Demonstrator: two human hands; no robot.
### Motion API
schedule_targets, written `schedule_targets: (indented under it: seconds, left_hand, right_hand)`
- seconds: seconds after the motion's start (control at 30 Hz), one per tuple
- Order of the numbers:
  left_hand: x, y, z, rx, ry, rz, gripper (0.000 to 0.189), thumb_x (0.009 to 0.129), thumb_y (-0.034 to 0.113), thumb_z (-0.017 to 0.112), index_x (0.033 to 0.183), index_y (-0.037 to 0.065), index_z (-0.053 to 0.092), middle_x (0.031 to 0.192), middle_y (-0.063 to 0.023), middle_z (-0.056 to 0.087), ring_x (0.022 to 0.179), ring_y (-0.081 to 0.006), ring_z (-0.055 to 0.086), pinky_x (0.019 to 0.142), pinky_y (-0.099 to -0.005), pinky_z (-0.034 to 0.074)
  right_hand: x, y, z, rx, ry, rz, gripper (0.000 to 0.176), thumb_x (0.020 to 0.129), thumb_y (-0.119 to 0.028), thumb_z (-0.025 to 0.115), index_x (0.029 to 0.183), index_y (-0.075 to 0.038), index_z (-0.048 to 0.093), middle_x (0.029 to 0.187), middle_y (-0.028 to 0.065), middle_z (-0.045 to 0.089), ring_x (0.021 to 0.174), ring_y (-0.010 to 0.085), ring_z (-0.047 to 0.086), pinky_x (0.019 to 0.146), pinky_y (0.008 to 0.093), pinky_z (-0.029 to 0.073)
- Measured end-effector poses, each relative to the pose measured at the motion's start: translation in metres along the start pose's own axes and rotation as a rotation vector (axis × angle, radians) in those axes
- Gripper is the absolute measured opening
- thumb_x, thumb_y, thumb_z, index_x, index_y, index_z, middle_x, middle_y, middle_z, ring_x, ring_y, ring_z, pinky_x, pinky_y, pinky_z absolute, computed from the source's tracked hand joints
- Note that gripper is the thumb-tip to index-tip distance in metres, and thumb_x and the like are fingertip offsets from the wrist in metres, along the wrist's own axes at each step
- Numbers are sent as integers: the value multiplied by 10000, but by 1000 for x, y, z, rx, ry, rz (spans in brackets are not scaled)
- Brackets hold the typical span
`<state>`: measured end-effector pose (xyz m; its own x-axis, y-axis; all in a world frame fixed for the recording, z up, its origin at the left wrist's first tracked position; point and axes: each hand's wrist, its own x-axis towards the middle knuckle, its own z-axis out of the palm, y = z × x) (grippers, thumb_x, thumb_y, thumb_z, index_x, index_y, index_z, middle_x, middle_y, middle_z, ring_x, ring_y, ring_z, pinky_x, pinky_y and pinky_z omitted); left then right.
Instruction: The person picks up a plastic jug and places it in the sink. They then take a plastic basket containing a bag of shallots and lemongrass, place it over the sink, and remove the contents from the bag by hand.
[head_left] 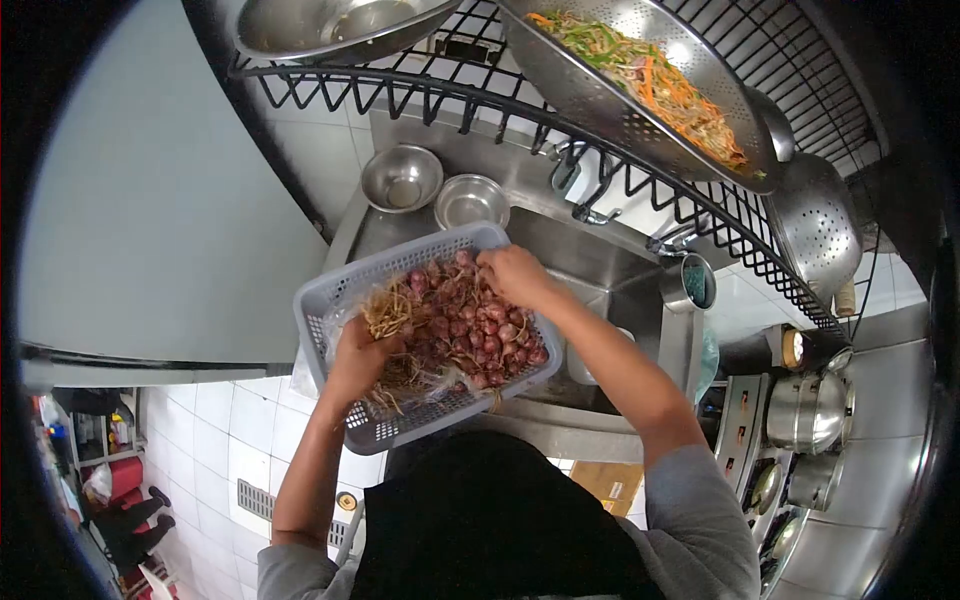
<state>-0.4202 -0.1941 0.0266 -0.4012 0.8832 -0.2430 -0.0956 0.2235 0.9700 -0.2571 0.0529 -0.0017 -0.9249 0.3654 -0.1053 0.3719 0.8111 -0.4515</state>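
A grey plastic basket (398,428) heaped with red shallots (470,330) sits over the near edge of a steel sink (590,262), just in front of the person. The left hand (362,352) is closed around a clump of dry, straw-coloured roots (386,310) at the basket's left side, while the right hand (515,275) curls fingers-down into the shallots at the far rim, though whether it grips one cannot be seen. Two small steel bowls (402,178) stand on the bench beyond, under a wire rack (440,95) carrying a colander (600,110) of shredded vegetables.
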Motion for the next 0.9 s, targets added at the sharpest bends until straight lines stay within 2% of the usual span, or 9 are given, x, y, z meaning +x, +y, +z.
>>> schedule_targets:
  seconds: [0.13, 0.27, 0.37, 0.47, 0.57, 0.67, 0.8, 0.83, 0.9]
  left_hand:
    - [-1, -1, 2, 7, 70, 92, 296, 867, -23, 564, 1161, -52, 560, 1038, -65, 647, 914, -133, 597, 780, -283, 493]
    - [-9, -9, -3, -71, 130, 28, 296, 856, -25, 556, 1151, -53, 565, 1027, -68, 652, 917, -139, 599, 798, -295, 485]
    - [-11, -7, -4, 6, 193, 80, 259, 860, -5, 566, 1114, -49, 587, 993, -63, 656, 898, -134, 595, 786, -288, 477]
    - [-12, -9, -9, -24, 243, 51, 211, 874, 22, 568, 1071, -41, 610, 954, -58, 657, 853, -121, 583, 750, -273, 469]
    - [-12, -15, -13, -133, 225, -18, 188, 888, 45, 565, 1050, -32, 621, 915, -45, 653, 790, -105, 564, 687, -262, 458]
    - [-11, -17, -11, -177, 219, 23, 180, 897, 63, 568, 1044, -26, 623, 878, -26, 643, 724, -89, 543, 614, -260, 440]
    - [-14, -9, -8, -276, 244, 64, 173, 903, 80, 578, 1040, -13, 629, 851, -14, 633, 695, -85, 534, 586, -255, 430]
    - [-15, -6, -6, -273, 239, 68, 173, 903, 80, 578, 1040, -13, 629, 851, -14, 633, 695, -85, 534, 586, -255, 430]
    - [-16, 4, -2, -175, 257, 154, 168, 904, 76, 575, 1042, -3, 630, 847, -3, 629, 716, -76, 529, 610, -246, 428]
  right_hand:
    - [38, 0, 20, -327, -253, 182, 200, 785, -115, 626, 939, 5, 668, 948, 223, 665, 922, 374, 640, 811, 466, 508]
    - [50, 1, 33, -300, -289, 207, 190, 767, -130, 634, 890, 9, 674, 922, 222, 666, 912, 377, 641, 816, 461, 508]
    - [48, 14, 54, -351, -168, 237, 232, 750, -137, 647, 932, 2, 680, 929, 205, 675, 912, 350, 653, 823, 436, 521]
    - [40, 21, 49, -180, -85, 186, 216, 761, -173, 656, 936, -51, 686, 911, 188, 673, 868, 355, 649, 796, 441, 511]
    - [29, 13, 18, 282, -57, 74, 252, 778, -249, 677, 931, -51, 644, 882, 186, 651, 854, 325, 631, 743, 423, 479]
    - [9, 4, -12, 250, -57, 44, 234, 796, -239, 674, 909, -40, 630, 866, 166, 648, 847, 309, 628, 745, 407, 480]
    - [-19, -14, -44, 611, -212, 189, 165, 805, -168, 663, 879, -31, 610, 850, 169, 631, 828, 337, 612, 736, 406, 474]
    - [-25, -16, -48, 612, -205, 190, 165, 805, -168, 663, 879, -31, 610, 850, 169, 631, 828, 337, 612, 736, 406, 474]
    - [-34, -23, -57, 87, 11, -142, 124, 804, -121, 642, 874, -25, 609, 825, 176, 628, 762, 368, 608, 680, 425, 478]
